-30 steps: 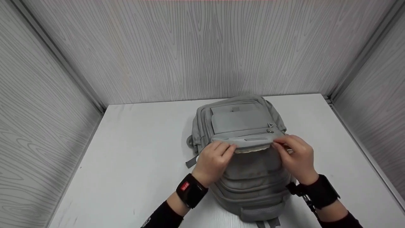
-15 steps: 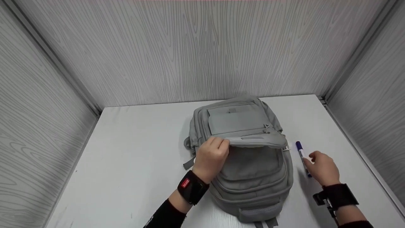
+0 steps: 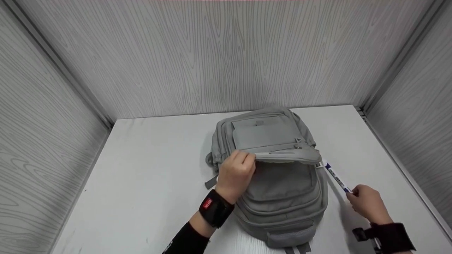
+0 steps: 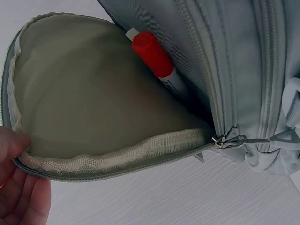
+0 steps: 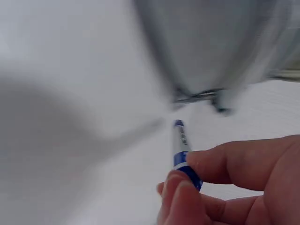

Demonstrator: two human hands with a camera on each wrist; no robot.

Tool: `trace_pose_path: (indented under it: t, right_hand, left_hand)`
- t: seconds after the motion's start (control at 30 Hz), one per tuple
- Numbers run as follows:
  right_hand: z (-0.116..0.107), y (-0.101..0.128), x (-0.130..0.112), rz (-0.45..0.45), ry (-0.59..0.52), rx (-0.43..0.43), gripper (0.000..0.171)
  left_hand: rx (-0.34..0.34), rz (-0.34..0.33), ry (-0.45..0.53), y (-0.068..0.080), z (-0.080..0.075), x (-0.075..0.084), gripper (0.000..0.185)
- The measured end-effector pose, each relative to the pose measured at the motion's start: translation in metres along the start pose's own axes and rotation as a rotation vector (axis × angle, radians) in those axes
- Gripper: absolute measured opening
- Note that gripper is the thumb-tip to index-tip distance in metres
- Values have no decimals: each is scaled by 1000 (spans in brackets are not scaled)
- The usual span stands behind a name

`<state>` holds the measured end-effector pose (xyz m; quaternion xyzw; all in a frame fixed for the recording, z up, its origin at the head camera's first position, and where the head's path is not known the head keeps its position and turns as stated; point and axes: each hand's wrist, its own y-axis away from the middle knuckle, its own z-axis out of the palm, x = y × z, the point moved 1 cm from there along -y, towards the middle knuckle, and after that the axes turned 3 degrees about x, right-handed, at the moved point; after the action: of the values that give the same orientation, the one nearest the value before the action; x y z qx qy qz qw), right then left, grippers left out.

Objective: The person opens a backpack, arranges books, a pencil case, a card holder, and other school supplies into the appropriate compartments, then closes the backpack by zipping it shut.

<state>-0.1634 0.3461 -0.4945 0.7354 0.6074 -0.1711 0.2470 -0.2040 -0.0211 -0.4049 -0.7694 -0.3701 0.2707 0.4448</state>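
Note:
A grey backpack [image 3: 279,204] lies on the white table, its front pocket unzipped. My left hand [image 3: 236,174] pinches the edge of the pocket flap [image 4: 89,98] and holds it away from the bag. Inside that pocket, in the left wrist view, is a red-capped marker [image 4: 154,55]. To the right of the backpack, my right hand [image 3: 369,204] pinches a blue and white marker [image 3: 337,179] near its end between thumb and fingers. The marker's other end points toward the bag's side; in the right wrist view that blue tip [image 5: 178,123] is near the zip pull.
A zip pull [image 4: 232,141] hangs at the corner of the pocket opening. A strap end [image 3: 211,182] sticks out at the backpack's left. Wood-grain panels [image 3: 226,53] enclose the white table [image 3: 148,176] at the back and both sides.
My right hand has let go of the flap, moved right and down, and picked up the blue marker from the table. My left hand has kept its hold on the flap.

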Motion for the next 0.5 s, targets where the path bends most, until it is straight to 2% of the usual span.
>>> trace_pose_path:
  t: [0.1,0.27,0.37,0.5]
  right_hand:
    - [-12,25,-16,-3,-42,-3,19]
    - [-27,56,-44,-12,-12,-7,17]
    - [-27,62,-64,-40,-15,-31,15]
    - [-11,55,-94,-118,-73,-65,13]
  left_hand:
    - [10,-7,1,1,1,0,14]
    - [23,-12,13,2,2,1,16]
    - [20,-12,22,2,0,2,15]
    - [12,-18,30,2,-1,3,10]
